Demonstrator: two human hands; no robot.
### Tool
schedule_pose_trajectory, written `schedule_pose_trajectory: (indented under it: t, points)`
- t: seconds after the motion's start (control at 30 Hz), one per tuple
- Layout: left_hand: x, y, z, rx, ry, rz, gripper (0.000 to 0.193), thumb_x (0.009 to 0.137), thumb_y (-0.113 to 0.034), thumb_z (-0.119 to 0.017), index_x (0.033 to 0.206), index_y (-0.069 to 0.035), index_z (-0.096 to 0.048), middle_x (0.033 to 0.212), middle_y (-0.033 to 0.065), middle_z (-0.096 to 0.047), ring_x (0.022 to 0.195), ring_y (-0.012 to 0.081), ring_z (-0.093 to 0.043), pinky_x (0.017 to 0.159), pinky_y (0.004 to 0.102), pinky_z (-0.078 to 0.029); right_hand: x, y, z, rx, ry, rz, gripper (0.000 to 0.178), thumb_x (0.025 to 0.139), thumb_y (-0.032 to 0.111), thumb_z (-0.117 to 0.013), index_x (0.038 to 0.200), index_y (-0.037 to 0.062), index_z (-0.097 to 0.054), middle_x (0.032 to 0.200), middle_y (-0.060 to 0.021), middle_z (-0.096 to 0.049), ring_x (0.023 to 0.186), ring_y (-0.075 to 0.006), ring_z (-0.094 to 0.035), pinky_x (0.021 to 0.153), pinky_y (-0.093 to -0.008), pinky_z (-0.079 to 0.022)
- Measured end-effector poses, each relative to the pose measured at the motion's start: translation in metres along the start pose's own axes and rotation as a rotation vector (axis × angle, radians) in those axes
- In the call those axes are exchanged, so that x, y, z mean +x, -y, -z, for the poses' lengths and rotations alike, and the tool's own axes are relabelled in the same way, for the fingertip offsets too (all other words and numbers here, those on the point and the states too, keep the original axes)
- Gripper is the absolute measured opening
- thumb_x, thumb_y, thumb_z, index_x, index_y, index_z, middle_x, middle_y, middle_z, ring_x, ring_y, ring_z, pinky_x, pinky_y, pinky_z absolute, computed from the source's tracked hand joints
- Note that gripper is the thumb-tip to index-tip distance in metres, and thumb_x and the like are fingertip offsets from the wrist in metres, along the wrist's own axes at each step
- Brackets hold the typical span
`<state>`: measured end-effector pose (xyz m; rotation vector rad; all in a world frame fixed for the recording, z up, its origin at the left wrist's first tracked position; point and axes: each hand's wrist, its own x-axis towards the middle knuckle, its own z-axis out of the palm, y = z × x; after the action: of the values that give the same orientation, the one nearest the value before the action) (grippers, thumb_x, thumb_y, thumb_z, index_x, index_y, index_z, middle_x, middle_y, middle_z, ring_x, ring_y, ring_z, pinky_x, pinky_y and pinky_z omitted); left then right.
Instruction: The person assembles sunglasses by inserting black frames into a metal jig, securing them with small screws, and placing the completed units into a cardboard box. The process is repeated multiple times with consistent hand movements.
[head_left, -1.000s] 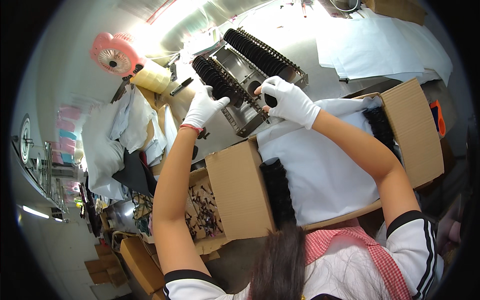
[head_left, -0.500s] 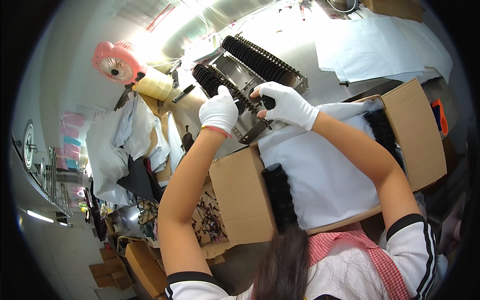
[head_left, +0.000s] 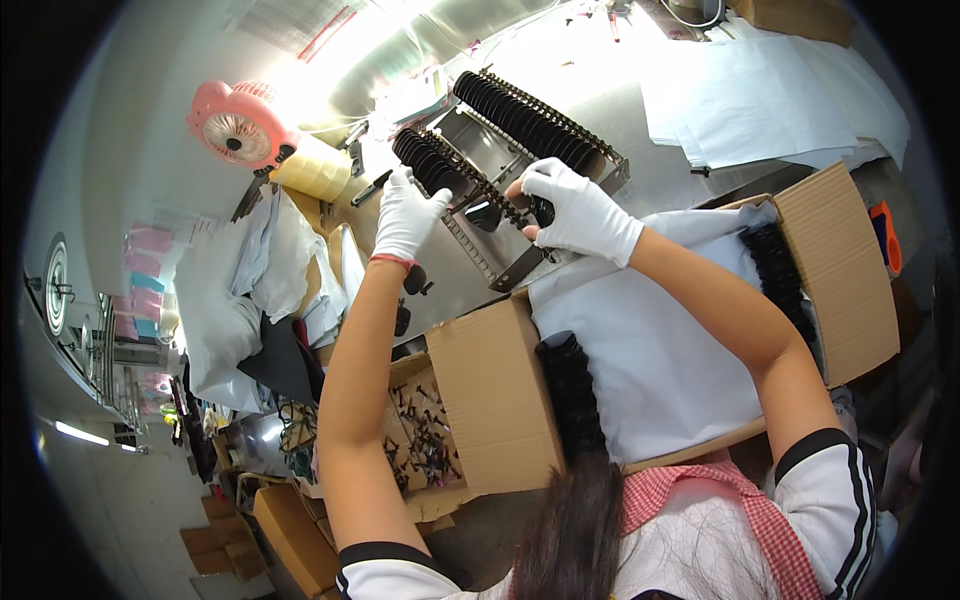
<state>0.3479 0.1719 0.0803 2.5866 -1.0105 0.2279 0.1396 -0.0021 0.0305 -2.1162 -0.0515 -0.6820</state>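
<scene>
A metal rack on the worktable carries two rows of upright black discs, a short left row and a longer right row. My left hand, in a white glove, is beside the short row, its thumb and fingers apart with nothing visible between them. Over the near end of the rack, my right hand, in a white glove with bare fingertips, grips a dark, shiny disc between thumb and fingers. One more dark disc sits in the rack between my hands.
An open cardboard box lined with white sheet stands near me, with black rows at both ends. White sheets lie at the far right. A pink fan, yellow roll and black marker are on the left.
My left hand has drawn left, away from the middle of the rack, and its fingers have spread. My right hand stays at the rack with the disc. The view has shifted slightly.
</scene>
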Motion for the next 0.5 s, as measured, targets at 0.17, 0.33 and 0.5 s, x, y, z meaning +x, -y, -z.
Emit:
schedule_pose_trajectory:
  t: [0.17,0.33,0.5]
  points:
    - [0.032,0.030,-0.045,-0.120,0.246,0.007,0.042,0.087,-0.035,-0.072,0.100,0.004,-0.063,0.091,0.0213,-0.070,0.088,0.0348,-0.068,0.084,0.0412,-0.052,0.001,-0.016,0.000,-0.056,0.177,0.024,0.043,0.073,0.018,-0.079,0.113,0.0162,-0.063,0.117,-0.0113,-0.057,0.110,-0.0313,-0.059,0.093,-0.0389,-0.053]
    - [0.037,0.016,-0.068,-0.191,0.368,-0.078,0.022,0.087,-0.019,-0.062,0.091,0.003,-0.057,0.068,0.0154,-0.061,0.054,0.0240,-0.061,0.053,0.0368,-0.050,0.001,-0.018,0.000,0.017,0.109,-0.018,0.043,0.071,0.009,-0.078,0.112,0.0128,-0.064,0.115,-0.0086,-0.058,0.111,-0.0272,-0.058,0.097,-0.0363,-0.050]
    - [0.010,-0.039,-0.039,0.472,0.152,-0.071,0.022,0.089,-0.019,-0.058,0.102,-0.001,-0.057,0.080,0.0241,-0.070,0.073,0.0398,-0.070,0.068,0.0474,-0.056,0.008,-0.004,-0.009,0.045,-0.122,-0.060,0.051,0.070,0.008,-0.077,0.119,0.0108,-0.063,0.114,-0.0098,-0.058,0.111,-0.0272,-0.058,0.099,-0.0362,-0.049]
